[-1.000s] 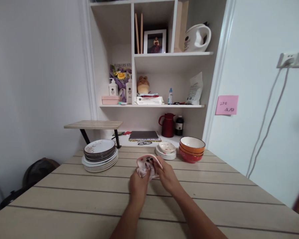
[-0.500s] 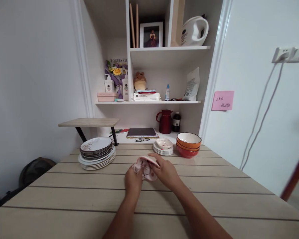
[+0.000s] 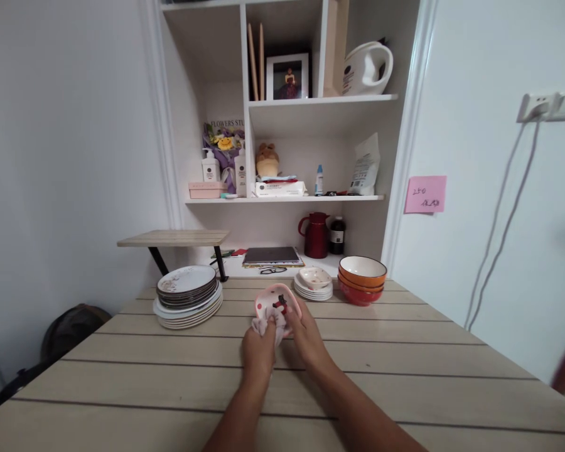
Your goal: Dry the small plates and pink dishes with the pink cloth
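Observation:
A small pink-rimmed dish (image 3: 269, 297) with a dark and red figure inside is held above the table, its inner face toward me. My right hand (image 3: 306, 329) grips its right edge. My left hand (image 3: 258, 345) is closed on a pale crumpled cloth (image 3: 275, 319), which lies against the lower part of the dish. Some fingertips are hidden by the cloth and the dish.
Stacked plates (image 3: 188, 279) stand at the left beside a small raised shelf (image 3: 174, 238). White saucers with a small bowl (image 3: 314, 277) and orange and red bowls (image 3: 361, 279) stand at the back right. Behind are glasses (image 3: 273, 270) and a red jug (image 3: 316, 235).
The dish has turned so that its inner face shows. The cloth is now at its lower edge, and my right hand has shifted down its right side. The view has tilted slightly.

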A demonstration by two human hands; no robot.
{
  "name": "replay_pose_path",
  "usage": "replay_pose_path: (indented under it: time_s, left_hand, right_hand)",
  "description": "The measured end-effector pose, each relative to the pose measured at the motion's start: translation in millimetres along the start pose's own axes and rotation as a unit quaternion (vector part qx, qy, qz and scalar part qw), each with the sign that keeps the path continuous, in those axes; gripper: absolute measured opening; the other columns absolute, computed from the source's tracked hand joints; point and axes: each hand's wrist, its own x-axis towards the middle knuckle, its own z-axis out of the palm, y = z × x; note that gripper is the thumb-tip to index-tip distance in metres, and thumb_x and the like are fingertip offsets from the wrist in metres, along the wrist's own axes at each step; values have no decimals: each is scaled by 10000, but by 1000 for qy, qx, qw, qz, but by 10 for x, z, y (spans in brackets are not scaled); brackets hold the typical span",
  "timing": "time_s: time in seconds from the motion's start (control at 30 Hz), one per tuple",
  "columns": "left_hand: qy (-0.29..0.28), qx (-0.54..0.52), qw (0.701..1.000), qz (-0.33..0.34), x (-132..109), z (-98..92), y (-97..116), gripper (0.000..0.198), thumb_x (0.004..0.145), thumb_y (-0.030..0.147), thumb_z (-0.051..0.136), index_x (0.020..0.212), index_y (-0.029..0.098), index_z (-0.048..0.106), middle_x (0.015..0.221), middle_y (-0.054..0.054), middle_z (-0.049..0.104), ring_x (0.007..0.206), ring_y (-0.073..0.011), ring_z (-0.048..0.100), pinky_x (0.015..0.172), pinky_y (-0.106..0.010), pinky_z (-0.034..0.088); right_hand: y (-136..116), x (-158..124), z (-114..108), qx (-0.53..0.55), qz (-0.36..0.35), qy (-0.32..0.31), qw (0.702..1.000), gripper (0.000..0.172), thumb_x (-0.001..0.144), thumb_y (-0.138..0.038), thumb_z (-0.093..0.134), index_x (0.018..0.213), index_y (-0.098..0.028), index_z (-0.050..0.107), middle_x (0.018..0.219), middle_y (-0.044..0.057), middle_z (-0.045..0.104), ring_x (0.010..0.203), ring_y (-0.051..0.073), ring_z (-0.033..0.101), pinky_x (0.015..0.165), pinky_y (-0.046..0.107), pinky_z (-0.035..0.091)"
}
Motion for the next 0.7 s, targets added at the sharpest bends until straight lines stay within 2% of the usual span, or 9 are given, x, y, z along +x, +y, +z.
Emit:
replay_pose_path:
  time_s: [0.13, 0.23, 0.3, 0.4, 0.43, 0.5, 0.53, 0.6, 0.7]
  left_hand:
    - [-2, 49, 999, 15, -22, -1, 91, 498, 823, 608, 504, 728, 162, 703, 697, -139, 719, 687, -267, 685, 561, -299, 434]
    - [3, 102, 995, 16, -45, -58, 171, 506, 833, 593, 492, 799, 137, 710, 817, -188, 730, 775, -305, 690, 600, -325, 427]
    - [25, 133, 991, 14, -65, -109, 214, 471, 848, 560, 494, 979, 151, 685, 904, -177, 734, 819, -303, 687, 614, -322, 415]
    - [57, 157, 986, -2, -82, -162, 240, 585, 830, 524, 558, 1324, 223, 477, 1028, -136, 727, 863, -279, 683, 611, -302, 388]
    - [50, 157, 986, -1, -82, -168, 235, 625, 820, 509, 579, 1365, 244, 428, 1048, -126, 724, 877, -273, 680, 612, -295, 380]
    - [11, 145, 989, 23, -69, -163, 210, 509, 820, 458, 593, 1280, 252, 523, 1029, -114, 728, 898, -263, 672, 623, -286, 369]
    - [-12, 133, 990, 40, -57, -156, 191, 383, 826, 429, 589, 1161, 243, 609, 996, -105, 733, 891, -255, 669, 626, -281, 364]
    - [-44, 104, 991, 65, -25, -141, 151, 222, 832, 397, 580, 893, 216, 693, 896, -91, 740, 834, -231, 665, 622, -269, 362]
    - [-40, 58, 996, 54, 26, -132, 99, 265, 829, 429, 578, 758, 204, 699, 769, -67, 731, 740, -204, 657, 605, -252, 377]
  right_hand:
    - [-120, 32, -103, -101, -9, 0, 995, 389, 830, -247, 393, 1182, -210, 555, 903, 48, 656, 760, 204, 616, 535, 280, 512]
    - [-253, 13, -166, -213, -50, -16, 976, 412, 820, -172, 378, 1177, -225, 577, 899, 35, 686, 768, 187, 618, 626, 267, 477]
    - [-351, -17, -195, -325, -60, -35, 943, 389, 830, -156, 396, 1150, -237, 602, 892, 34, 702, 762, 177, 617, 666, 259, 427]
    - [-466, -52, -234, -479, -26, -75, 874, 297, 855, -187, 435, 1068, -247, 632, 844, 46, 709, 723, 182, 614, 630, 257, 345]
    - [-487, -54, -249, -514, -17, -87, 853, 264, 860, -205, 446, 1035, -247, 639, 843, 54, 712, 720, 190, 615, 620, 261, 326]
    - [-490, -44, -288, -546, -14, -99, 832, 239, 850, -214, 466, 995, -248, 652, 876, 69, 718, 748, 208, 624, 621, 270, 318]
    - [-473, -33, -309, -542, -17, -98, 835, 250, 837, -208, 477, 1004, -254, 659, 895, 70, 720, 767, 214, 627, 630, 273, 327]
    - [-407, -6, -342, -487, -16, -79, 870, 342, 813, -196, 492, 1108, -275, 646, 864, 49, 716, 764, 211, 626, 650, 278, 359]
    - [-254, 21, -323, -297, -4, -35, 954, 519, 796, -227, 514, 1314, -264, 519, 794, 8, 694, 715, 194, 618, 680, 295, 434]
